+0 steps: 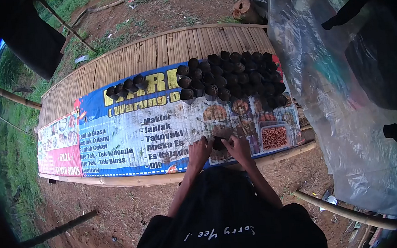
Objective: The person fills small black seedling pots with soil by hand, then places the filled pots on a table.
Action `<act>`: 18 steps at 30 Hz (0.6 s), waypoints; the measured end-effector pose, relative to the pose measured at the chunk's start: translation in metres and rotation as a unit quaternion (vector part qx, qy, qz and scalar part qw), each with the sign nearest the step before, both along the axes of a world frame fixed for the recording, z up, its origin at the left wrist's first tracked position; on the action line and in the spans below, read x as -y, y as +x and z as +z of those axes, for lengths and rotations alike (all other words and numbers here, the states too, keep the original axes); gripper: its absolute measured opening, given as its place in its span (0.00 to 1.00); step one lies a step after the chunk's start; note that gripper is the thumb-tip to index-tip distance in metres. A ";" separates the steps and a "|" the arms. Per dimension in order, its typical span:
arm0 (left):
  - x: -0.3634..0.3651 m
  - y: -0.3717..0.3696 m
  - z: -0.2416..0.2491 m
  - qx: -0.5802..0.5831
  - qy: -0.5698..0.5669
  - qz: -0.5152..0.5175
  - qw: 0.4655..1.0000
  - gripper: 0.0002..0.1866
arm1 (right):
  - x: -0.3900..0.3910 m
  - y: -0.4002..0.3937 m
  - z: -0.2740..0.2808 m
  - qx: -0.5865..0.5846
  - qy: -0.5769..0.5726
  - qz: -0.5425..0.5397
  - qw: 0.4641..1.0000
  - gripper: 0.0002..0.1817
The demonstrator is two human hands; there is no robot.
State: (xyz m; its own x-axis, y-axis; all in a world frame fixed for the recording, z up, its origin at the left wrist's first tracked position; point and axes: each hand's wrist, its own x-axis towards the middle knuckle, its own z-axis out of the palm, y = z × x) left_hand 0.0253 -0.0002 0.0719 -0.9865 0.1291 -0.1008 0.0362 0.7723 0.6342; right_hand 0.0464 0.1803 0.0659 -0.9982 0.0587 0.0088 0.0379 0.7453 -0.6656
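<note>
A small black seedling bag (pixel 218 143) stands near the front edge of the bamboo table, between my two hands. My left hand (pixel 200 151) pinches its left side with bent fingers. On the opposite side, the fingers of my right hand (pixel 238 147) close on the rim. The inside of the bag looks dark, so its contents cannot be made out. Beyond my hands, several dark-filled black bags (pixel 222 81) stand packed in rows. A shallow clear container (pixel 274 126) of reddish-brown seeds sits to the right of my right hand.
A printed menu banner (pixel 116 140) covers much of the bamboo table (pixel 155 48). A short row of black bags (pixel 127 86) stands at the back left. Clear plastic sheeting (pixel 317 96) hangs along the right end. Bamboo poles (pixel 345 209) cross the sides, over bare soil.
</note>
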 end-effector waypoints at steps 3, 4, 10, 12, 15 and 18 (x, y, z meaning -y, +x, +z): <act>-0.005 0.003 -0.011 0.043 -0.007 -0.005 0.999 0.21 | -0.003 -0.013 -0.001 -0.035 0.051 0.021 0.998 0.21; -0.006 0.004 -0.016 0.048 -0.002 -0.008 0.999 0.21 | -0.002 -0.013 -0.005 -0.036 0.060 0.036 0.997 0.20; -0.007 -0.001 -0.013 -0.008 0.023 -0.032 0.999 0.09 | 0.004 -0.020 -0.010 -0.090 0.146 0.087 0.981 0.11; -0.006 -0.003 -0.006 -0.029 0.039 -0.025 0.998 0.09 | 0.004 -0.017 -0.001 -0.101 0.133 0.081 0.983 0.10; -0.001 -0.010 -0.002 -0.045 0.058 -0.019 0.997 0.08 | 0.007 -0.016 0.002 -0.117 0.115 0.062 0.984 0.10; -0.001 -0.016 -0.016 -0.028 0.053 -0.034 0.998 0.08 | 0.009 -0.011 -0.012 -0.086 0.088 0.038 0.992 0.10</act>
